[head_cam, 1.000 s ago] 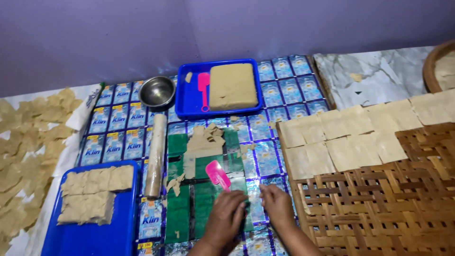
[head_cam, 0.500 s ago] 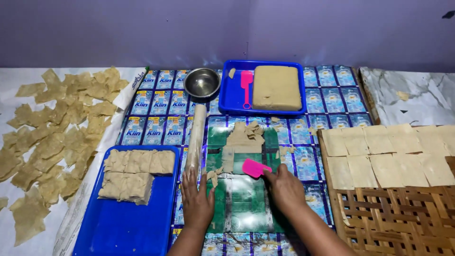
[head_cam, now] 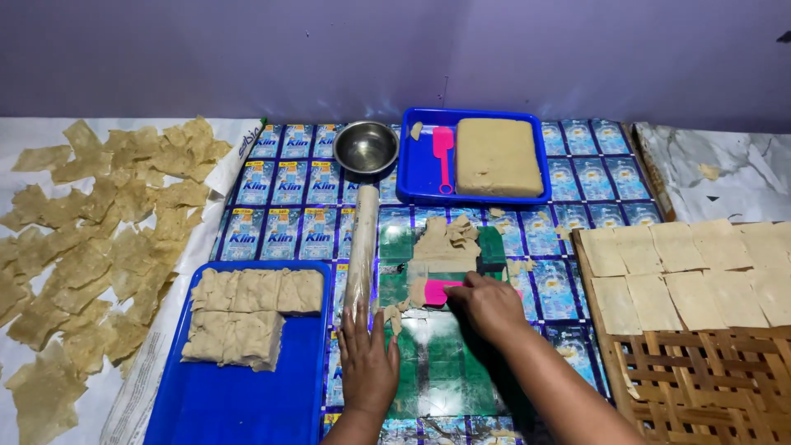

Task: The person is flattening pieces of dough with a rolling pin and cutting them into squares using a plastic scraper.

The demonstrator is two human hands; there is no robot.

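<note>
Plain purple wall (head_cam: 247, 58) behind; floor covered with white sheeting (head_cam: 49, 132) (dim, even lighting throughout).

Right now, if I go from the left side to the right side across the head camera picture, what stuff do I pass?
Scattered thin dough pieces → near blue tray with stacked sheets → rolling pin → left hand → right hand holding a pink scraper → woven bamboo rack with square sheets.

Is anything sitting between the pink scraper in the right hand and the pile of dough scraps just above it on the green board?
Nothing visible does. The right hand holds the pink scraper directly below the dough scraps on the green board. The rolling pin lies off to the left, beside the left hand.
</note>
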